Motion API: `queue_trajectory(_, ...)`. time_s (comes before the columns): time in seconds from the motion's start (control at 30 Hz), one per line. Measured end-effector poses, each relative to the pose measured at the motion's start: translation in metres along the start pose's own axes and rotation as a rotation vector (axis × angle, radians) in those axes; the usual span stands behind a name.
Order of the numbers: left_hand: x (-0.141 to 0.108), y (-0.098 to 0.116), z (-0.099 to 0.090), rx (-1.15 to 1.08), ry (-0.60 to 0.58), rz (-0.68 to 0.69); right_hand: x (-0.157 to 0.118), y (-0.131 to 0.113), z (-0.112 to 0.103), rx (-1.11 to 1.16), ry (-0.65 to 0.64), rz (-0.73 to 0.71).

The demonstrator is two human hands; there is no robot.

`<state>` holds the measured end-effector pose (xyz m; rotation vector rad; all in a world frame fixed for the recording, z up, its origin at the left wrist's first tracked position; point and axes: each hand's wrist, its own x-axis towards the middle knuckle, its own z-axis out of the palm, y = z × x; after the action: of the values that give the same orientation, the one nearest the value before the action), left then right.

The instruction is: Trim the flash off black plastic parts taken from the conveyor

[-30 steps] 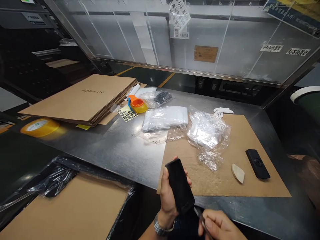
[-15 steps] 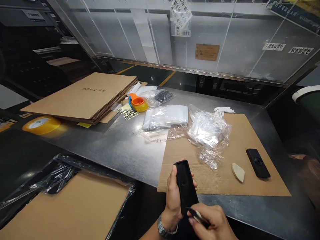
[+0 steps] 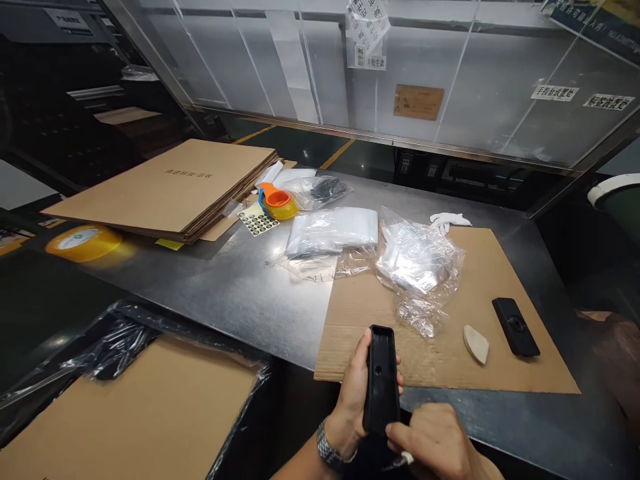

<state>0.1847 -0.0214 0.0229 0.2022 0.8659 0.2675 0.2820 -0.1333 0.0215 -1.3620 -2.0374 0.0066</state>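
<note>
My left hand (image 3: 354,390) is wrapped round a long black hollow case (image 3: 383,383), with its open side facing up and a small round hole in its middle. At the lower end of the case, my right hand (image 3: 437,437) touches the edge with a fingertip. Its fingers are closed round a slim tool (image 3: 404,459), of which only a pale part and a thin tip show below the hand. A second black case (image 3: 516,327) with a round feature lies on the cardboard sheet (image 3: 360,347), beside a beige wedge-shaped pad (image 3: 476,345).
Clear plastic bags (image 3: 417,257) and a wrapped white stack (image 3: 333,231) lie mid-table. Behind them are an orange tape dispenser (image 3: 276,200) and a white glove (image 3: 447,221). Flat cardboard (image 3: 175,187) and a yellow tape roll (image 3: 83,243) are at the left.
The held case has shifted slightly right and turned more upright. My right hand has rotated and moved right, swinging the dark tool tip down out of the case to below the hand.
</note>
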Motion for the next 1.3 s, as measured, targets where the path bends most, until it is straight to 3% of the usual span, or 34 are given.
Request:
queue_trajectory(0.1,-0.002,-0.001,0.004,0.016,0.012,-0.016,0.005,-0.002,-0.004,0.050,0.052,0.001)
queue_trajectory(0.2,-0.004,-0.002,0.008,0.042,0.042,-0.027,0.013,-0.005,-0.009,0.248,0.026,0.100)
queue_trajectory(0.37,-0.002,-0.006,0.011,0.035,0.045,0.041,0.019,-0.009,-0.016,0.542,-0.191,0.450)
queue_trajectory(0.53,-0.006,-0.013,0.015,0.008,0.083,0.348,0.025,-0.012,-0.018,0.665,-0.407,0.884)
queue_trajectory(0.63,-0.010,-0.015,0.016,0.026,0.069,0.466,0.027,-0.012,-0.016,0.864,-0.449,1.046)
queue_trajectory(0.8,-0.010,-0.018,0.014,0.070,0.048,0.464,0.024,-0.012,-0.011,1.067,-0.427,1.218)
queue_trajectory(1.13,-0.010,-0.018,0.012,0.084,0.032,0.492,0.018,-0.013,-0.004,1.135,-0.384,1.216)
queue_trajectory(1.23,-0.008,-0.015,0.012,0.040,0.060,0.375,0.017,-0.012,-0.009,0.941,-0.405,1.164)
queue_trajectory(1.3,-0.005,-0.013,0.012,0.047,0.082,0.212,0.015,-0.009,-0.014,0.706,-0.367,1.023)
